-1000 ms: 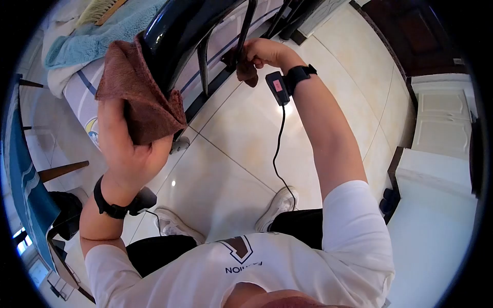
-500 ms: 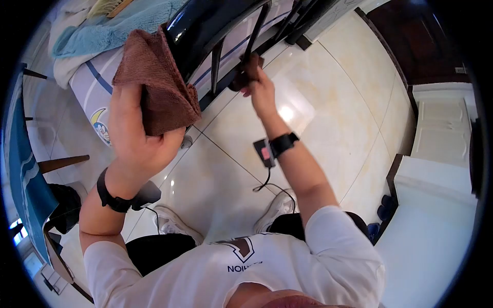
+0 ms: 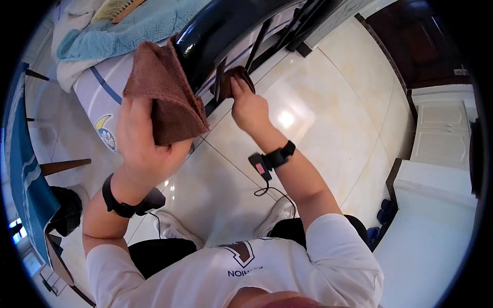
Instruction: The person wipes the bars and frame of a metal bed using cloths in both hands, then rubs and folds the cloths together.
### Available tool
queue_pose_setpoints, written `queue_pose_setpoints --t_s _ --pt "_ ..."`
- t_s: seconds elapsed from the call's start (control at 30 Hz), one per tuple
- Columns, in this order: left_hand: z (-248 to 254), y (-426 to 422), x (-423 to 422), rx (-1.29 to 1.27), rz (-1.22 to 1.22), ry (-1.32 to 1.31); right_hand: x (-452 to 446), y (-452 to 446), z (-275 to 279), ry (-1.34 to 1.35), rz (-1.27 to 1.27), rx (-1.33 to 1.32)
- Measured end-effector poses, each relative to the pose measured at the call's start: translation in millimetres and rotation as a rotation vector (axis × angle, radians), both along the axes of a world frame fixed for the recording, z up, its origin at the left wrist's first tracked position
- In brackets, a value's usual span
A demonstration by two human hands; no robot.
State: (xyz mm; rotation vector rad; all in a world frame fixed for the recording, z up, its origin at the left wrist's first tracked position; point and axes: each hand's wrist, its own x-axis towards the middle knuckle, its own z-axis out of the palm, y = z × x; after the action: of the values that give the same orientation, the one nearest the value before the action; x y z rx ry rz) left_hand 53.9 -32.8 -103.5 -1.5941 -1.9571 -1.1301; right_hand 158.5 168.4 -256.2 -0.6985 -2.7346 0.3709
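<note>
Grasping a brown towelling cloth (image 3: pixel 167 95) in our left hand (image 3: pixel 146 149), we have it at the lower end of a glossy black curved rail (image 3: pixel 221 31). Our right hand (image 3: pixel 250 110) clasps a darker brown cloth (image 3: pixel 232 84) at the slim black bars (image 3: pixel 259 43). Below, shiny cream floor tiles (image 3: pixel 308 138); beyond, a pale-blue fleecy blanket (image 3: pixel 123 40), a dark brown door (image 3: pixel 416 43). Left fingertips covered by cloth; pale-bristled brush (image 3: pixel 114 9) cut off above. Whether both cloths join, we cannot tell.

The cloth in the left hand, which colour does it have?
The cloth is reddish brown; it shows best in the head view.
</note>
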Motion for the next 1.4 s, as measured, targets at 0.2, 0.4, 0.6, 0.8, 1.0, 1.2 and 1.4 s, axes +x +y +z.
queue_pose_setpoints --t_s 0.2,0.4,0.6,0.8,1.0,1.2,1.4 --pt "-8.7 -0.9 2.3 -0.026 -0.009 -0.052 -13.7 7.2 1.8 -0.12 -0.007 -0.038" --pt "-7.6 -3.8 -2.1 -0.081 -0.041 -0.077 -2.5 -16.7 -2.5 0.035 0.03 0.049" --pt "-1.4 -3.8 1.8 -0.072 -0.006 -0.016 12.6 -32.1 2.0 -0.076 0.083 -0.032" --pt "-6.9 -4.0 0.7 -0.058 -0.034 -0.038 30.1 -65.7 -4.5 -0.13 0.226 0.046" --pt "-8.2 -5.3 1.3 -0.046 -0.037 -0.037 13.2 -83.7 0.4 -0.13 0.383 -0.038" --pt "-8.1 -5.5 0.3 -0.041 -0.043 -0.033 15.7 -78.5 -10.9 0.018 0.27 -0.044" --pt "-8.5 -8.3 -1.9 -0.031 -0.05 -0.03 19.0 -76.7 -8.3 -0.121 0.477 -0.104"
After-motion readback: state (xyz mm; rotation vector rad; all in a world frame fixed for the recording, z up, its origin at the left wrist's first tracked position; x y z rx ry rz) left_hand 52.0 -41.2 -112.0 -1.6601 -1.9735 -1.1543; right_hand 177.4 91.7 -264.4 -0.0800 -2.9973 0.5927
